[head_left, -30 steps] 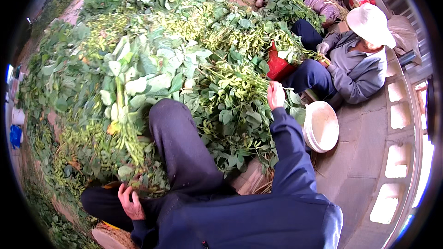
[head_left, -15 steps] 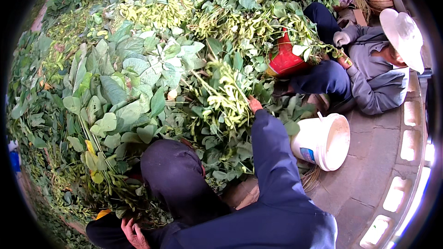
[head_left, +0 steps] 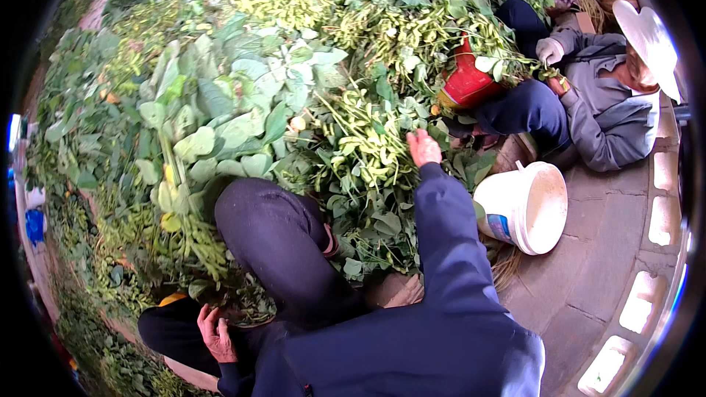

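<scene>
My right hand (head_left: 424,148) reaches into the heap of leafy plants, at the right end of a bunch of pod-laden stems (head_left: 368,136); its fingers look slightly bent and parted, touching or nearly touching the stems. My left hand (head_left: 215,332) rests low by my dark-trousered leg (head_left: 272,242), fingers loosely curled but apart, with no object visible in them, beside some dark green foliage. A large bundle of broad pale-green leaves (head_left: 195,143) lies in front of my bent knee.
A white bucket (head_left: 540,206) stands at my right on paving (head_left: 588,265) edged by pierced blocks (head_left: 632,301). Beyond it a co-worker in a pale hat (head_left: 603,110) sits holding plant stalks, beside a red container (head_left: 471,77). Plants cover the ground ahead and leftward.
My right hand held a bunch of podded stems half a second ago; now that bunch lies flatter on the heap, and the hand's grip looks looser. The view has shifted.
</scene>
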Demonstrator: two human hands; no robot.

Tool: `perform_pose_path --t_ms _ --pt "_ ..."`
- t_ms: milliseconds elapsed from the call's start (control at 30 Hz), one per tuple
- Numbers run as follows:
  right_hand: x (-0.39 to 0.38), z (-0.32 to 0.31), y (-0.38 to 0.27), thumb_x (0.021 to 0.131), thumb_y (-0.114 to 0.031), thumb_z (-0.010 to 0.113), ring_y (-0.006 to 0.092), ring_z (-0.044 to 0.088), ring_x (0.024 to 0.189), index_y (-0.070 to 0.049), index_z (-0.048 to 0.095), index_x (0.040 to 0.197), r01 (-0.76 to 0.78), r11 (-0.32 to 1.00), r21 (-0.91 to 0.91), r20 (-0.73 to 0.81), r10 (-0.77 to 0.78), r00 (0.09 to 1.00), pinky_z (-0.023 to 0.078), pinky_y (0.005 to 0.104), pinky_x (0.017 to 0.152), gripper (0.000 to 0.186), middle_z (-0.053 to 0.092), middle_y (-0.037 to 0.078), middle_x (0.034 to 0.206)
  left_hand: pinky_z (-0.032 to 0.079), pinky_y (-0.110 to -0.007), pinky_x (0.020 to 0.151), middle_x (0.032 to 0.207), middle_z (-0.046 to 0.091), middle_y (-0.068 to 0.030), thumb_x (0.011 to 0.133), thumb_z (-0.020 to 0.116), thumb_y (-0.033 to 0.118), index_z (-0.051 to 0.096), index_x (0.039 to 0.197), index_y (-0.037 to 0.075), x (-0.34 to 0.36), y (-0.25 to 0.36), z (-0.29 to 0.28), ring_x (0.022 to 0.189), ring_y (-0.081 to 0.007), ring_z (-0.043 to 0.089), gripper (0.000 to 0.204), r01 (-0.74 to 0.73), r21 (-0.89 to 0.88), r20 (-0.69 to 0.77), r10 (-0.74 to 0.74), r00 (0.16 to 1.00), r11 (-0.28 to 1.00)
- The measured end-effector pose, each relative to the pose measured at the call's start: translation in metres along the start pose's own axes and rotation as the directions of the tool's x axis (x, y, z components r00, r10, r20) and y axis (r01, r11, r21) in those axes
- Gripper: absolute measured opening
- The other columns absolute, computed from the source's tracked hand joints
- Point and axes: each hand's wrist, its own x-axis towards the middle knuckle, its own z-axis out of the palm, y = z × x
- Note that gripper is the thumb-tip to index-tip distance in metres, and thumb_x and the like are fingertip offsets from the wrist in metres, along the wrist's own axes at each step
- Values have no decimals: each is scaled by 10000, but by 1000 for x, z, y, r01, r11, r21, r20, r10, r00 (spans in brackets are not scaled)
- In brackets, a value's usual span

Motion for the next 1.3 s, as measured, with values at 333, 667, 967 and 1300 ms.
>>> perform_pose_path --t_ms 333,667,967,1300 --pt "-123 15 -52 881 -567 607 398 655 1031 -262 466 1427 27 993 -112 150 -10 989 527 498 858 641 593 214 1278 527 -280 818 1338 516 -146 970 614 94 659 1069 -19 -1 54 -23 1075 -207 587 157 -172 -182 -193 136 972 968" --pt "-82 -89 -66 889 -317 672 190 669 830 -61 697 1151 305 905 296 -6 -317 948 520 324 784 366 719 91 914 529 -342 750 1013 639 -114 872 661 111 679 1091 85 53 28 -7 842 -240 670 221 -279 -55 -268 255 929 959" --pt "-260 -204 -312 970 -56 587 117 630 1006 1 682 1125 326 233 916 -126 -605 786 469 253 904 190 708 82 1128 493 -473 762 947 679 -136 792 731 383 692 882 96 103 42 35 882 -349 661 303 -99 263 -222 160 962 960" --pt "-327 -137 -374 979 -58 588 14 456 720 5 669 1070 202 308 930 178 -856 485 391 176 665 138 573 -79 820 508 -410 757 948 693 -87 752 757 262 725 958 71 127 21 41 864 -317 664 283 -183 56 -298 192 935 981"
